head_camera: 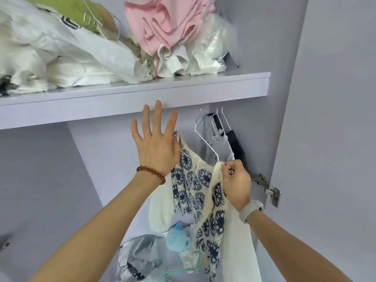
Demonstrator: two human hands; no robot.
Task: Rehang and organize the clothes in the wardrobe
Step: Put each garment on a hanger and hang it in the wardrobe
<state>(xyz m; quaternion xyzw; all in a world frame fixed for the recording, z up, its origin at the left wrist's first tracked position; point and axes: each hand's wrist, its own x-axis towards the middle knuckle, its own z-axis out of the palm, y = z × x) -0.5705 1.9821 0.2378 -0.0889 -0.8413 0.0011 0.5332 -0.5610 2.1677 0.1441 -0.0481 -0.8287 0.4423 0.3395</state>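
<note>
A cream knitted top with dark blue flower patterns (193, 180) hangs on a white wire hanger (205, 139) under the wardrobe shelf (134, 98). My right hand (237, 184) pinches the top's right shoulder edge where it meets the hanger arm. My left hand (155, 139) is raised with its fingers spread and straight, and its thumb side lies against the top's left shoulder. Behind the top hang a white garment (215, 137) and a dark garment (237, 147) on more white hangers.
The shelf above holds a heap of white clothes (67, 58), a pink garment (164, 23), a green item (67, 9) and plastic bags. Below lie a blue plush toy (178, 237), a printed plastic bag (140, 259) and teal hangers (183, 270). A door hinge (268, 190) sits at right.
</note>
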